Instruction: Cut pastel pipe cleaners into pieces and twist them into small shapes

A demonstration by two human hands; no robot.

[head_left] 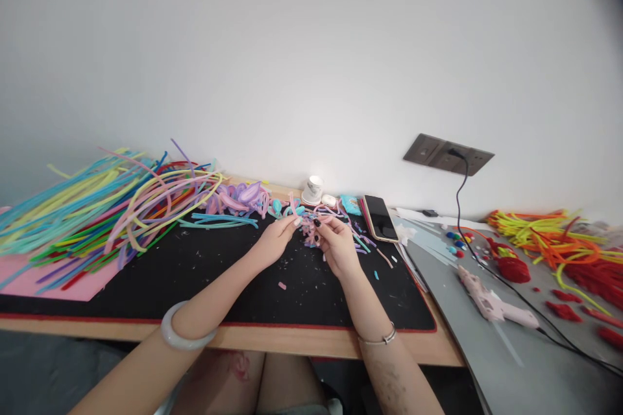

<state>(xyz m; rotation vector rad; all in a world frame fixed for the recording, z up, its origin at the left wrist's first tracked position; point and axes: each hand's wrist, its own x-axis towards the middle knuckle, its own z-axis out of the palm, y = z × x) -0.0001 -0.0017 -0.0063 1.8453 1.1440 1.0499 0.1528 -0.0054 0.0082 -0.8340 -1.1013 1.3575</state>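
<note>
My left hand (pixel 276 241) is closed in a pinch over the middle of the black mat (pixel 233 298). A short pink pipe cleaner (pixel 293 202) stands up from its fingertips. Close beside it on the right, my right hand (pixel 339 245) has thumb and fingers pressed together. Whatever lies in that pinch is too small to make out. Behind and between the hands lies a heap of short pink and purple pipe cleaner pieces (pixel 361 233), partly hidden by the fingers. Pink and purple looped pipe cleaner shapes (pixel 243 198) lie to the left of my left hand.
Long coloured pipe cleaners (pixel 97 207) are piled at left. At the back stand a white cup (pixel 314 189) and a small white case (pixel 329 200); a phone (pixel 380 219) lies right. A pale glue gun (pixel 494 301), its cord, and red and yellow pipe cleaners (pixel 549 233) occupy the grey table.
</note>
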